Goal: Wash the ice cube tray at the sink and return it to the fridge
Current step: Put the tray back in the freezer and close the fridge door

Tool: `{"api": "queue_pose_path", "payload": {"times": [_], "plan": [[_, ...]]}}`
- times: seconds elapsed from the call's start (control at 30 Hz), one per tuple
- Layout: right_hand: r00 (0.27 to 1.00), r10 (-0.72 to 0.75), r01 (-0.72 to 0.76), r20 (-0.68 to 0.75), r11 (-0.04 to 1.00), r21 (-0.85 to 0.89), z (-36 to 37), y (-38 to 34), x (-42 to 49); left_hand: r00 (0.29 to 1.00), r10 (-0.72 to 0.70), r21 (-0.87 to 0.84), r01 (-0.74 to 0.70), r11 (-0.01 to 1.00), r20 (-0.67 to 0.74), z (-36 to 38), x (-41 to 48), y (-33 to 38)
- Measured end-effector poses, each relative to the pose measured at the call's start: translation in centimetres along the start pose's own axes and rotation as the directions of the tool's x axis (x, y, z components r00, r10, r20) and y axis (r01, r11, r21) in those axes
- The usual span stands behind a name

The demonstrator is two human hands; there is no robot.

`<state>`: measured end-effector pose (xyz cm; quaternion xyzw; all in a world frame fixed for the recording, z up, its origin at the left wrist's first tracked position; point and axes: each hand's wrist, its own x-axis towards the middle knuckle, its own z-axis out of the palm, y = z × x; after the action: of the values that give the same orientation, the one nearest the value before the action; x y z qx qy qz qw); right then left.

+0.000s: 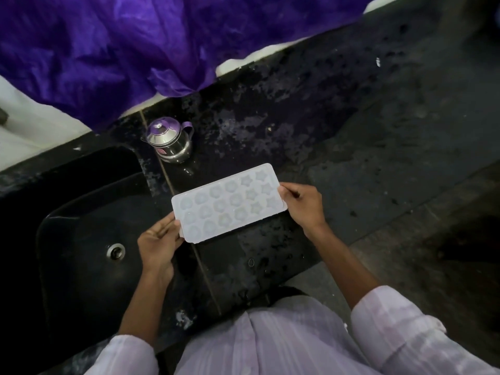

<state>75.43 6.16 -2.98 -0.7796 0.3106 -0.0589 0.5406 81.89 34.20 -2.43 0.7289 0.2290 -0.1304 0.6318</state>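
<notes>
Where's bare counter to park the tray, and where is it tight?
Widest free patch: the counter right of the ice cube tray, running back to the purple cloth. The sink shows only its drain. Tight: the strip between the sink edge and the steel kettle, just behind the tray.

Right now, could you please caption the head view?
Left hand and right hand hold the ice cube tray beside the sink.

You face a dark speckled counter in dim light, a steel pot on it, purple cloth draped over the white wall behind
</notes>
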Motion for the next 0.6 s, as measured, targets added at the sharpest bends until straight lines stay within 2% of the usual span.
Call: {"api": "queue_pose_path", "payload": {"times": [0.17, 0.33, 0.6], "plan": [[0.986, 0.084, -0.076, -0.143, 0.995, 0.059, -1.5, 1.2, -4.0, 0.99, 0.035, 0.046, -0.042, 0.998, 0.135, 0.0, -0.9, 0.6], [0.938, 0.171, -0.138, -0.301, 0.982, 0.127, -2.7, 3.3, -9.1, 0.952, 0.051, 0.088, -0.081, 0.993, 0.302, 0.4, -2.1, 1.0], [0.808, 0.318, -0.238, -0.496, 0.946, 0.22, -3.6, 6.9, -18.9, 0.821, 0.01, 0.209, -0.156, 0.965, 0.571, 2.0, -4.7, 0.1]]}}
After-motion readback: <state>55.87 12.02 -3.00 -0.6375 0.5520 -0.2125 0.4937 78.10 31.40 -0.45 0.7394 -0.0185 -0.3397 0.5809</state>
